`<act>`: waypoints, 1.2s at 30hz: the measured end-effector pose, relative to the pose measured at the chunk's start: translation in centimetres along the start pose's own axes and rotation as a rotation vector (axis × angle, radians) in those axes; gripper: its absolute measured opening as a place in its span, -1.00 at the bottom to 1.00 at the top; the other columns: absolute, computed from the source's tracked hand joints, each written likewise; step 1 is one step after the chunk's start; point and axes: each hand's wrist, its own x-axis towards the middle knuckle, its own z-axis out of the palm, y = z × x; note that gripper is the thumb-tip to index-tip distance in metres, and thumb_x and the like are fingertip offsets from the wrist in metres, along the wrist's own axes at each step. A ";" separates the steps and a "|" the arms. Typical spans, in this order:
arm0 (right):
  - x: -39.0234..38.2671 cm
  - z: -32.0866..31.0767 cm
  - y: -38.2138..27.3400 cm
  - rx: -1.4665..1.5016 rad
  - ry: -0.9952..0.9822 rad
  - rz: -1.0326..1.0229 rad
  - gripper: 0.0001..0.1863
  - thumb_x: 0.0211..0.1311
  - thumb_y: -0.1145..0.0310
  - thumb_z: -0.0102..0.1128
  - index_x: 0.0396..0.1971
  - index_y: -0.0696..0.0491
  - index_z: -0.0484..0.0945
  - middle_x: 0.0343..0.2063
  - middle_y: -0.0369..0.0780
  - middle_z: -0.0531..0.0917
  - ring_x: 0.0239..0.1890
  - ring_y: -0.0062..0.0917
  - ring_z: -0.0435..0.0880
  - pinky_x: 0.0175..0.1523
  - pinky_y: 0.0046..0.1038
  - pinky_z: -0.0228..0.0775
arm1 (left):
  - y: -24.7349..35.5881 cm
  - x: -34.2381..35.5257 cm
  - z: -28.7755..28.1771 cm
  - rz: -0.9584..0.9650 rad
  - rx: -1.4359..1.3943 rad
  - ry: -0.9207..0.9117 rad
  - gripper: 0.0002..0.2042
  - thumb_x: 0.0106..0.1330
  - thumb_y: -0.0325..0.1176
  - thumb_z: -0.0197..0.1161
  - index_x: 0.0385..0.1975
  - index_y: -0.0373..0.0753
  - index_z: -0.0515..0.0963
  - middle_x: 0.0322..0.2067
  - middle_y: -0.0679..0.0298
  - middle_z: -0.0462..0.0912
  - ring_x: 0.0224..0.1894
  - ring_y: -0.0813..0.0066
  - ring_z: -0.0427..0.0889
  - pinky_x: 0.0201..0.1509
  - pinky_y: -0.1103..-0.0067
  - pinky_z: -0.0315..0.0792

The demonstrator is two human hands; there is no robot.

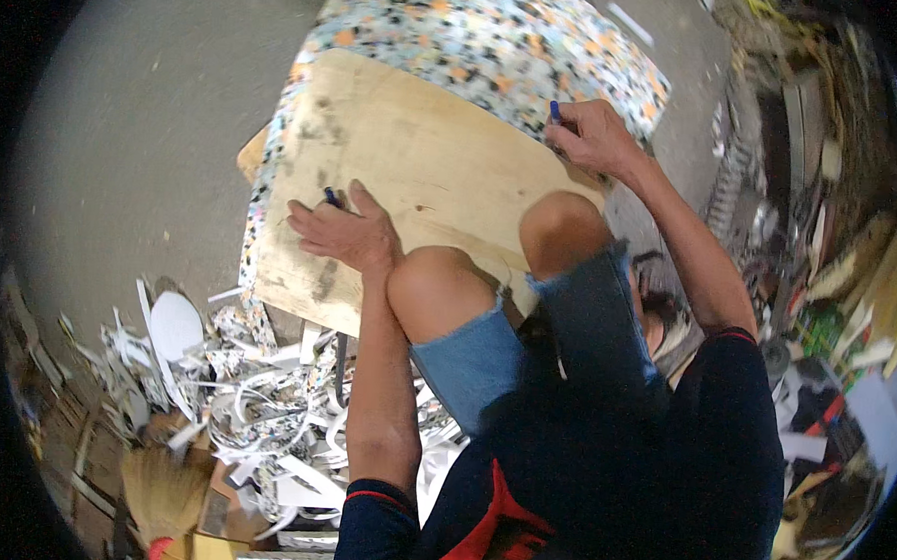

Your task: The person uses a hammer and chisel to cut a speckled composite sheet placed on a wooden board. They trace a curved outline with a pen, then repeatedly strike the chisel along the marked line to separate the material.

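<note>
A pale plywood board with dark smudges lies over a larger sheet of speckled, multicoloured foam in front of my knees. At the board's upper right edge, where it meets the foam, my right hand is closed around a blue pen; the pen's tip is hidden by the fingers. Flat on the board's left half rests my left hand, fingers spread. A small dark blue piece, perhaps a pen cap, shows between its thumb and fingers; whether it is gripped is unclear.
White and speckled offcut strips pile up at the lower left, beside a straw broom. A round white piece lies on the pile. Mixed scraps crowd the right side. Grey floor stretches along the left.
</note>
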 end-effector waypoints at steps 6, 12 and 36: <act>10.1 0.6 -8.4 -0.008 -0.020 -0.278 -0.65 0.24 0.21 0.25 -0.54 0.23 0.57 -0.71 -0.02 0.53 -0.67 -0.20 0.47 -0.41 -0.16 0.33 | 0.7 0.0 -1.2 -0.028 -0.049 -0.035 -0.50 0.39 0.03 0.21 -0.16 -0.42 0.49 0.48 -0.25 0.02 0.55 -0.30 -0.14 0.49 -0.23 -0.21; 20.1 1.9 -16.4 -0.143 0.019 -0.422 -0.65 0.30 0.23 0.28 -0.56 0.19 0.57 -0.76 -0.21 0.50 -0.69 -0.57 0.46 -0.49 -0.37 0.33 | 0.7 0.1 -1.4 -0.035 -0.091 -0.021 -0.54 0.36 0.05 0.25 -0.24 -0.34 0.49 0.48 -0.19 0.06 0.55 -0.29 -0.09 0.47 -0.25 -0.16; 21.3 11.3 -31.7 -0.714 -0.343 -0.953 -0.72 0.22 0.18 0.27 -0.32 0.11 0.69 -0.44 -0.01 0.71 -0.29 -0.06 0.72 -0.16 -0.08 0.55 | 0.3 0.1 -1.7 -0.097 -0.229 -0.016 -0.55 0.25 0.08 0.33 -0.26 -0.26 0.56 0.47 -0.14 0.13 0.53 -0.21 0.01 0.45 -0.22 -0.11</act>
